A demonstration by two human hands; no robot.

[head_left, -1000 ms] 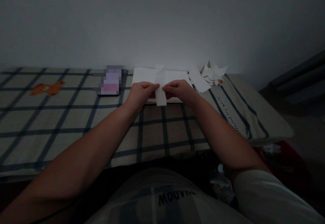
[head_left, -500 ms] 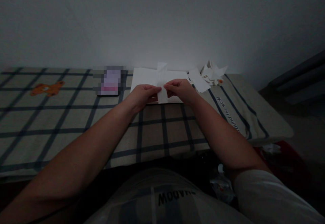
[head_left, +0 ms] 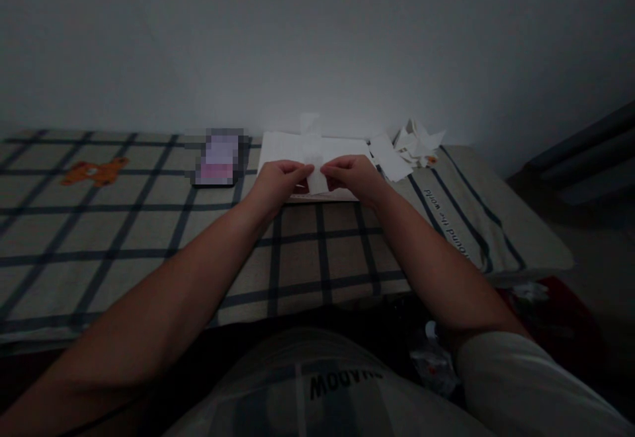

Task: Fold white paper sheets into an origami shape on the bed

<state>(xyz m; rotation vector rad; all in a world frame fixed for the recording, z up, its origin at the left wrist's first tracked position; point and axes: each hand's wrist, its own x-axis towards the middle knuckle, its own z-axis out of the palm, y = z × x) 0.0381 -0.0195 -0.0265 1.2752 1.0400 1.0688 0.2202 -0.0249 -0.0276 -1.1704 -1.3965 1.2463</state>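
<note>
Pinching narrow white paper strip (head_left: 313, 171) from both sides: left hand (head_left: 278, 184) and right hand (head_left: 353, 178) close together, fingertips clamped on strip, strip upright above white sheets (head_left: 280, 148) on plaid bed cover (head_left: 149, 225). Judging progress: strip mid-fold, crease unfinished. Pile of folded paper bits (head_left: 415, 141) at right looks like finished output. Phone (head_left: 218, 159) lies left of sheets, untouched.

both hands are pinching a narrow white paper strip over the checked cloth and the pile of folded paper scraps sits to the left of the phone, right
Not quite. In the head view the left hand and right hand do pinch the white paper strip above the checked cloth, but the pile of folded paper scraps lies to the right of the phone.
</note>
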